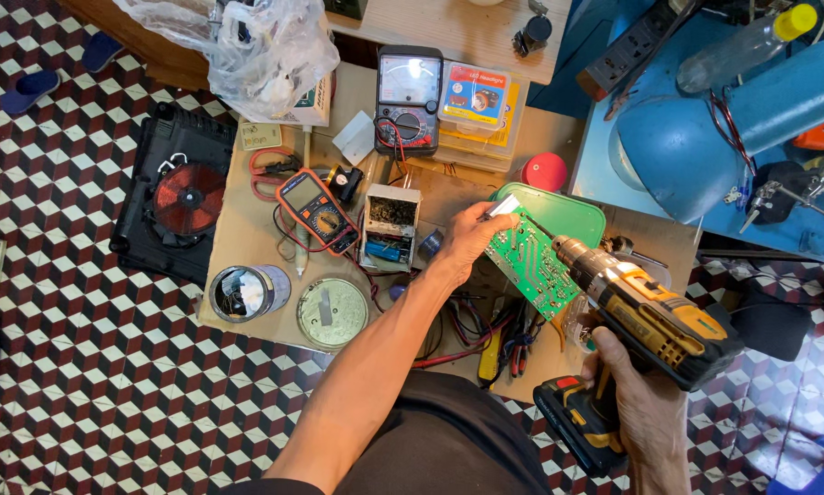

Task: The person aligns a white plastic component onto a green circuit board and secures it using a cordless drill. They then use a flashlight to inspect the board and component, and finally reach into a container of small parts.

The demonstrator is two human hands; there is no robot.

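Head view. Left hand (467,240) reaching forward from lower centre, fingers pinched on upper end of green board (531,261), held above cluttered table (247,229). Board's long axis running upper-left to lower-right. Right hand (646,403) low right, fingers wrapped around drill (650,321) grip. Drill pointing upper-left, nose against board.

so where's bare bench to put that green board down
Bare wood shows beside the tin can at the bench's left edge, and behind the analog meter at the far edge. Crowded around the orange multimeter and under the circuit board, where cables pile.
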